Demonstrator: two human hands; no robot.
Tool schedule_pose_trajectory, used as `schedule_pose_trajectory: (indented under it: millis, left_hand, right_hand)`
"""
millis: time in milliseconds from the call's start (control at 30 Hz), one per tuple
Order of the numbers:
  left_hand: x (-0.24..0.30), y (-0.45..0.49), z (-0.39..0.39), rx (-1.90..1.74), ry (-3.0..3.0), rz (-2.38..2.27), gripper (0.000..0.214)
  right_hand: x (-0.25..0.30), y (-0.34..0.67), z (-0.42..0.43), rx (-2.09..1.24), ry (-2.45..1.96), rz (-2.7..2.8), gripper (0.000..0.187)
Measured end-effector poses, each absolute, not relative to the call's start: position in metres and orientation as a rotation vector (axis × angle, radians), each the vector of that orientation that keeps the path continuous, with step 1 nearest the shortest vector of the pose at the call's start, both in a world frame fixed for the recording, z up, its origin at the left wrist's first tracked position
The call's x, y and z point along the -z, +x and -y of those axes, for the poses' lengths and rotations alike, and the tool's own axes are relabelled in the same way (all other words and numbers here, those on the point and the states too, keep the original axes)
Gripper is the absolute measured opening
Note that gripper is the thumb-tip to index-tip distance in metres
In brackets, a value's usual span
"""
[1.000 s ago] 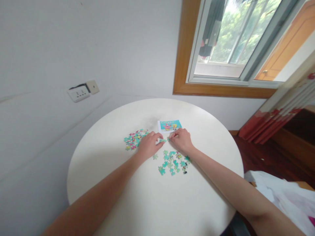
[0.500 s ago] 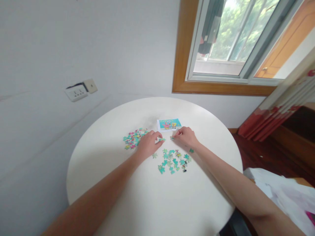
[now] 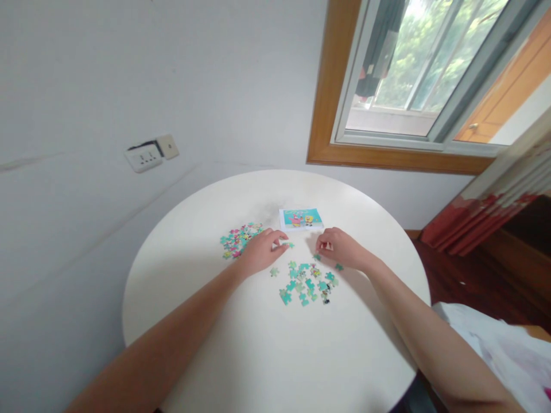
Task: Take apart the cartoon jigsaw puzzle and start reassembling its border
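Observation:
My left hand (image 3: 264, 250) rests beside a heap of mixed puzzle pieces (image 3: 241, 238), its thumb and index finger apart. Just past its fingertips a small green puzzle piece (image 3: 290, 245) lies on the table. My right hand (image 3: 338, 246) has its fingers curled, the tips at a teal puzzle piece (image 3: 317, 257) low over the tabletop. Nearer me lies a loose group of mostly teal puzzle pieces (image 3: 310, 284). One pale green piece (image 3: 274, 272) sits apart on the left, another teal piece (image 3: 339, 267) under my right wrist.
Behind my hands a picture card (image 3: 301, 218) with cartoon figures lies on the round white table (image 3: 181, 310). The table meets a white wall with a socket (image 3: 144, 157). A window (image 3: 400, 74) and curtain (image 3: 486, 212) are at the right, with a white plastic bag (image 3: 491, 344) below.
My right hand has drawn back to the right and towards me, the teal piece at its fingertips moving along. My left hand stays nearly in place. The view has shifted slightly.

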State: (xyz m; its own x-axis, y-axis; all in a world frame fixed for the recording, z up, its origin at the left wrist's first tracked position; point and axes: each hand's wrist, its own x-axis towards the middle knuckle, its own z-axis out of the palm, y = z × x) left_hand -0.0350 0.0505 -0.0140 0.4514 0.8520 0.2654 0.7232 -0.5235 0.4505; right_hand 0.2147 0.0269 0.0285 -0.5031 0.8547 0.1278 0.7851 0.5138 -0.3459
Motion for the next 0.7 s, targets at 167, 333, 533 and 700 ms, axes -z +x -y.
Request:
schedule_pose_trajectory:
  millis: [167,333,533,700]
  left_hand:
    - [0.018,-0.036,-0.054,-0.742,2.430,-1.335,0.021]
    - [0.018,-0.037,-0.054,-0.755,2.432,-1.305,0.021]
    - [0.017,-0.038,-0.055,-0.765,2.430,-1.299,0.021]
    - [0.019,-0.038,-0.056,-0.776,2.417,-1.292,0.021]
  right_hand:
    - [-0.026,0.190,-0.009,-0.385,-0.930,2.569,0.016]
    - [-0.016,0.177,-0.006,-0.248,-1.023,2.596,0.030]
    - [-0.008,0.178,-0.013,-0.293,-1.022,2.618,0.024]
    - [-0.007,0.175,-0.015,-0.326,-1.044,2.590,0.021]
